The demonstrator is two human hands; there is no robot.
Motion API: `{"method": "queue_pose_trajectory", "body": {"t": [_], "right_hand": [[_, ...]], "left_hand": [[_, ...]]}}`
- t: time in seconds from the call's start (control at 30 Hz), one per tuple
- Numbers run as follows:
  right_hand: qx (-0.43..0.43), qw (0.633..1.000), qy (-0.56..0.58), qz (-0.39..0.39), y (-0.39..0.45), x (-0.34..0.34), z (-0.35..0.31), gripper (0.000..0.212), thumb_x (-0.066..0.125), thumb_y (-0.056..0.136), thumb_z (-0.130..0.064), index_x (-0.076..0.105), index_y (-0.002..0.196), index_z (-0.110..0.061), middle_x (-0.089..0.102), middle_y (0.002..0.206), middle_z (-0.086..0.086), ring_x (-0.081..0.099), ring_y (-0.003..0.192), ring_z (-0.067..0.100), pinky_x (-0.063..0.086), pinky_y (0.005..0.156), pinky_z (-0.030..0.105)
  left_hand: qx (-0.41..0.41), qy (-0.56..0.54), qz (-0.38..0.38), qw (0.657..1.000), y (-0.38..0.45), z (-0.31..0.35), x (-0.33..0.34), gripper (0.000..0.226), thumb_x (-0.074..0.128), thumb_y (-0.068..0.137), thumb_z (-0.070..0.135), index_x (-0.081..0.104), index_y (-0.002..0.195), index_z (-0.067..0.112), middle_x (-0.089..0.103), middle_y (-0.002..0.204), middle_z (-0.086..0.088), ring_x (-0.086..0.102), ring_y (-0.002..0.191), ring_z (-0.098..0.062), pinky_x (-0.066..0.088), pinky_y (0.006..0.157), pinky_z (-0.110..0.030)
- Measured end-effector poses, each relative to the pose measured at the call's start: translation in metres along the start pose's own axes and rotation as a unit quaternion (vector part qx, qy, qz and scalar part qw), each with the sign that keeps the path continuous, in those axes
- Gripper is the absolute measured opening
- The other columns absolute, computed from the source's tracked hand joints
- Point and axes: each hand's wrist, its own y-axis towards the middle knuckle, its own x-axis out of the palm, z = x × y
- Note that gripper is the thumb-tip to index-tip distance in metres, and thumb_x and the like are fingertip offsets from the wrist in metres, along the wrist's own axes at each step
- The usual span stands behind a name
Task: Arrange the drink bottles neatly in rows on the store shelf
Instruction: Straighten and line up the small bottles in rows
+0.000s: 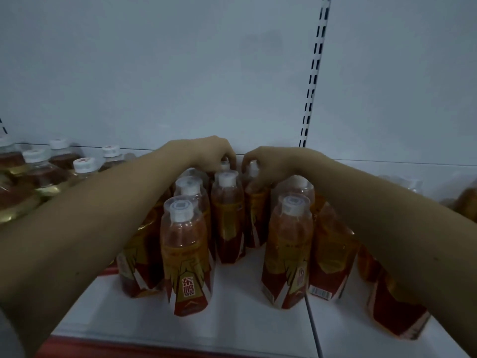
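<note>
Both bare forearms are stretched forward and converge. The left hand [215,153] and right hand [268,164] are held close together, fingers curled downward in pinches.

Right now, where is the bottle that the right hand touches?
In the head view, right of centre at the back of the shelf: the right hand grips this bottle, beside the left hand.
</note>
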Motion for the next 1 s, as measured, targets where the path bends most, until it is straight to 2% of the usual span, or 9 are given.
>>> {"method": "queue_pose_trajectory", "body": {"t": [0.13,0.3,0.47,0.57,0.67,0.77,0.87,0.93,1.0], "right_hand": [[0.013,0.996,-0.092,0.017,-0.006,-0.011,0.015,0.054,0.082,0.08,-0.041,0.059,0.126,-0.023,0.055,0.117,-0.005,0.059,0.094,0.017,0.049,0.076,0.032],[0.05,0.99,-0.13,-0.016,-0.005,-0.012,0.013,0.059,0.082,0.08,-0.04,0.056,0.13,-0.026,0.058,0.12,-0.003,0.06,0.097,0.019,0.049,0.076,0.032],[0.078,0.981,-0.178,0.021,-0.016,-0.01,-0.002,0.063,0.08,0.083,-0.039,0.054,0.138,-0.022,0.043,0.135,0.007,0.054,0.107,0.028,0.05,0.093,0.041],[0.014,0.98,-0.039,0.193,-0.053,-0.023,-0.016,0.043,0.07,0.092,-0.04,0.061,0.129,-0.02,0.051,0.13,0.005,0.057,0.111,0.024,0.048,0.099,0.038],[-0.057,0.893,0.197,0.4,-0.119,-0.013,-0.037,0.017,0.059,0.101,-0.03,0.066,0.114,-0.021,0.065,0.107,-0.012,0.061,0.093,0.002,0.051,0.083,0.014],[-0.056,0.822,0.295,0.483,-0.16,0.056,-0.041,0.023,0.053,0.103,-0.026,0.057,0.126,-0.026,0.059,0.125,-0.014,0.056,0.112,-0.005,0.048,0.092,0.011],[-0.013,0.824,0.335,0.456,-0.162,0.121,-0.036,0.04,0.054,0.104,-0.03,0.04,0.141,-0.032,0.046,0.141,-0.013,0.047,0.131,0.001,0.048,0.107,0.031],[0.005,0.819,0.352,0.453,-0.161,0.146,-0.034,0.05,0.054,0.103,-0.026,0.035,0.15,-0.024,0.043,0.15,-0.009,0.042,0.137,-0.002,0.041,0.111,0.021],[0.036,0.821,0.37,0.433,-0.166,0.164,-0.038,0.063,0.054,0.103,-0.026,0.024,0.158,-0.026,0.044,0.153,-0.007,0.048,0.132,-0.002,0.043,0.102,0.015]], "left_hand": [[0.016,-0.037,0.04,0.998,-0.001,-0.008,0.004,0.034,0.066,0.081,0.004,0.074,0.106,0.026,0.059,0.095,0.007,0.056,0.095,-0.016,0.049,0.083,-0.034],[0.019,-0.06,0.043,0.997,0.003,-0.008,0.004,0.034,0.064,0.084,0.004,0.073,0.106,0.028,0.058,0.105,0.005,0.054,0.095,-0.012,0.046,0.082,-0.029],[0.01,-0.11,0.045,0.993,-0.005,0.0,-0.009,0.021,0.067,0.091,0.024,0.068,0.112,0.026,0.063,0.114,0.0,0.06,0.099,-0.016,0.048,0.087,-0.03],[0.014,-0.179,0.184,0.966,-0.035,0.019,-0.035,0.024,0.063,0.094,0.03,0.066,0.117,0.024,0.064,0.111,0.005,0.062,0.098,-0.011,0.05,0.089,-0.026],[0.048,-0.33,0.352,0.875,-0.088,0.058,-0.037,0.019,0.06,0.097,0.024,0.067,0.114,0.024,0.068,0.108,0.009,0.064,0.098,-0.003,0.051,0.087,-0.017],[0.074,-0.45,0.424,0.783,-0.128,0.114,0.009,0.022,0.057,0.098,0.019,0.062,0.118,0.027,0.065,0.116,0.011,0.059,0.11,0.001,0.051,0.092,-0.02],[0.053,-0.471,0.368,0.8,-0.13,0.154,0.065,0.04,0.058,0.097,0.032,0.048,0.136,0.036,0.049,0.136,0.015,0.047,0.127,0.0,0.047,0.104,-0.036],[0.038,-0.487,0.302,0.819,-0.123,0.164,0.087,0.05,0.059,0.096,0.039,0.039,0.142,0.042,0.041,0.141,0.013,0.042,0.132,-0.002,0.043,0.109,-0.039],[0.027,-0.476,0.259,0.84,-0.117,0.167,0.092,0.056,0.064,0.093,0.039,0.037,0.142,0.046,0.043,0.138,0.009,0.043,0.13,-0.005,0.041,0.111,-0.037]]}}
